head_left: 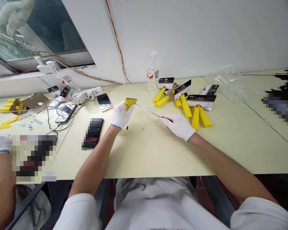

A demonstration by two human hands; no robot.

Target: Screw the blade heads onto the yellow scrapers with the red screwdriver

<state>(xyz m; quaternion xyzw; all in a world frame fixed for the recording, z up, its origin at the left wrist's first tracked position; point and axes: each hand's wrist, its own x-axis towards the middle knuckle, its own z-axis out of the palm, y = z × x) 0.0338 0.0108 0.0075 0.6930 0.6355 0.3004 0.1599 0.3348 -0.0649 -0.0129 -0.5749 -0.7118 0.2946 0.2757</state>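
Note:
My left hand (122, 115), in a white knit glove, is closed round a yellow scraper (130, 101) with a metal blade edge facing up. In my right hand (180, 126), gloved as well, is a screwdriver (148, 111); its long shaft points left and its tip meets the scraper's head, as far as I can tell. Most of the screwdriver's red handle is hidden by the glove. Below the hands, a small black piece (127, 127) and a tiny clear bit (142, 129) lie on the table (144, 156).
Several yellow scraper handles (195, 118) with black-and-white cards lie right of my hands. A plastic bottle (153, 73) stands by the wall. Phones (104, 102), cables and a power strip (90, 93) are at left, near a co-worker's gloved hand (0, 142). Clear bags (230, 84) lie far right.

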